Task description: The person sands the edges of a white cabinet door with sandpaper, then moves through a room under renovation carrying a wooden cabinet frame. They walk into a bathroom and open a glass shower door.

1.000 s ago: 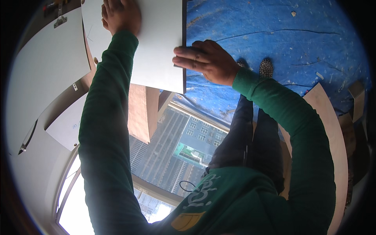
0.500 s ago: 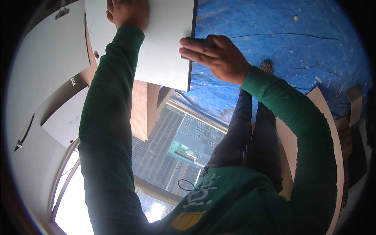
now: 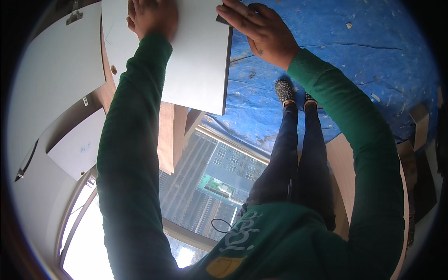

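Note:
A white board (image 3: 198, 70) with a dark edge lies at the upper middle. My left hand (image 3: 153, 17) rests on its face, palm down, fingers apart, with nothing visible in it. At the board's right edge is my right hand (image 3: 266, 35), its fingers stretched together over a small flat dark piece (image 3: 223, 20). The fingers press that piece against the edge. Most of it is hidden under them, so its exact kind cannot be made out.
White cabinet doors (image 3: 56, 60) with hinges stand at the left. Wood-toned panels (image 3: 167, 135) support the board, beside a window (image 3: 200, 186). A blue sheet (image 3: 336, 28) covers the floor. A curved-looking wooden panel (image 3: 343, 156) and offcuts (image 3: 420, 123) lie at the right.
My right hand has slid away from me along the board's right edge with the dark piece. My left hand stays on the board. One foot has come farther into view.

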Motion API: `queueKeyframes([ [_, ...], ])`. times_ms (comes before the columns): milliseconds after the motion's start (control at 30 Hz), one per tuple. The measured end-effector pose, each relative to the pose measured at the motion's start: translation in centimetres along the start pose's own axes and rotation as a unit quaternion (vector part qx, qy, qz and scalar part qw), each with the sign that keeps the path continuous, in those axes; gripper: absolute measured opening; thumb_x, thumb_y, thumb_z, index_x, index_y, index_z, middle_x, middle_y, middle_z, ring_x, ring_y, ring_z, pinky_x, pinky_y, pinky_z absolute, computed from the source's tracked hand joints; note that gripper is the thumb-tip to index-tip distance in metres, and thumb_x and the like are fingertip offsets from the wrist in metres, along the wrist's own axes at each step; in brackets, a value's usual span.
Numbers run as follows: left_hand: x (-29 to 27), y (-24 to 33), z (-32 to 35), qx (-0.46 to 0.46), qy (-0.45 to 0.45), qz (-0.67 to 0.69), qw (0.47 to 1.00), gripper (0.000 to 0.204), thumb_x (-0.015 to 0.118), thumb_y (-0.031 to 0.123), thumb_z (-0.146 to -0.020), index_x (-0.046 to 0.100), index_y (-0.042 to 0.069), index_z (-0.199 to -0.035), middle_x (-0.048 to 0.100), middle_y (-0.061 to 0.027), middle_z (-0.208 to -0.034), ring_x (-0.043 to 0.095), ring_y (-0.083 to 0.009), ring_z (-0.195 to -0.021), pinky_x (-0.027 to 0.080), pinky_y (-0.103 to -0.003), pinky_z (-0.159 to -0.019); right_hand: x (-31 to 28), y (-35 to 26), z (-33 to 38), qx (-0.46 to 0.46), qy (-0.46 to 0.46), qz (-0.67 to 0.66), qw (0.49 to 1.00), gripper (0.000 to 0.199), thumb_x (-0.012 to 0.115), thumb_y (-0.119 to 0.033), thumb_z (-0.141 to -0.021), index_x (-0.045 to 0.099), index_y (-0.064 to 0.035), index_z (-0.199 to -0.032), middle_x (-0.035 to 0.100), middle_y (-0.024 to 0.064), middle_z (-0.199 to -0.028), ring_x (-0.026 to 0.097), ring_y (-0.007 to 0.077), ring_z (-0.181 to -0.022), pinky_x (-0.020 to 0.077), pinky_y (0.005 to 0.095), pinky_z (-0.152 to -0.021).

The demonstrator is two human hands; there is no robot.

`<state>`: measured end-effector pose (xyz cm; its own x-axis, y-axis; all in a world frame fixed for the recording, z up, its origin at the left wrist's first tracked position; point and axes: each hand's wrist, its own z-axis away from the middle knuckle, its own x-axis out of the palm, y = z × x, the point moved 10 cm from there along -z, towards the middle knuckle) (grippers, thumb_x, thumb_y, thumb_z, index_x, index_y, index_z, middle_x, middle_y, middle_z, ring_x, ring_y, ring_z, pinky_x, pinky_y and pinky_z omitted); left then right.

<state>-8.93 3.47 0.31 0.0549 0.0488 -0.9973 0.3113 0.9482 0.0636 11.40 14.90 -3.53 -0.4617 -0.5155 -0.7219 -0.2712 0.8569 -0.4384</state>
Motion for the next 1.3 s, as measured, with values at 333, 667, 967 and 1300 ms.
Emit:
queueKeyframes([
  [333, -0.9, 0.1, -0.1, 0.042, 0.083, 0.065, 0.994, 0.068, 0.037, 0.051, -0.099, 0.039, 0.010, -0.154, 0.034, -0.0113, -0.164, 0.028, -0.0336, -0.151, 0.016, -0.053, -0.123, -0.6, -3.0, 1.4, -0.024, -0.065, -0.088, 0.994, 0.074, 0.065, 0.010, -0.084, 0.054, -0.0273, -0.148, 0.042, -0.0081, -0.160, 0.056, 0.0145, -0.099, 0.0487, 0.0330, -0.090],
  [667, -0.5, 0.5, -0.5, 0.056, 0.081, 0.059, 0.993, 0.068, 0.036, 0.049, -0.102, 0.035, 0.008, -0.156, 0.030, -0.0133, -0.165, 0.024, -0.0332, -0.153, 0.013, -0.055, -0.123, -0.3, 5.9, -3.2, 0.095, -0.032, -0.102, 0.990, 0.082, 0.069, 0.007, -0.080, 0.047, -0.0269, -0.152, 0.042, -0.0009, -0.160, 0.062, 0.0217, -0.110, 0.0549, 0.0364, -0.090],
  [967, -0.7, 0.5, -0.4, 0.037, 0.058, 0.056, 0.996, 0.068, 0.036, 0.049, -0.103, 0.033, 0.009, -0.158, 0.027, -0.0117, -0.167, 0.020, -0.0313, -0.155, 0.010, -0.052, -0.125, -1.6, 15.3, -9.3, 0.102, -0.004, -0.013, 0.995, 0.088, 0.062, 0.013, -0.078, 0.037, -0.0188, -0.156, 0.036, 0.0058, -0.163, 0.059, 0.0299, -0.114, 0.0531, 0.0411, -0.087],
  [1300, -0.7, -0.4, 0.0, 0.036, 0.066, 0.044, 0.996, 0.068, 0.036, 0.049, -0.103, 0.033, 0.009, -0.157, 0.028, -0.0124, -0.166, 0.021, -0.0321, -0.155, 0.011, -0.053, -0.124, -0.8, 3.5, -2.9, 0.005, -0.088, -0.094, 0.992, 0.080, 0.061, 0.013, -0.083, 0.044, -0.0228, -0.152, 0.038, 0.0051, -0.161, 0.064, 0.0256, -0.106, 0.0566, 0.0410, -0.094],
])
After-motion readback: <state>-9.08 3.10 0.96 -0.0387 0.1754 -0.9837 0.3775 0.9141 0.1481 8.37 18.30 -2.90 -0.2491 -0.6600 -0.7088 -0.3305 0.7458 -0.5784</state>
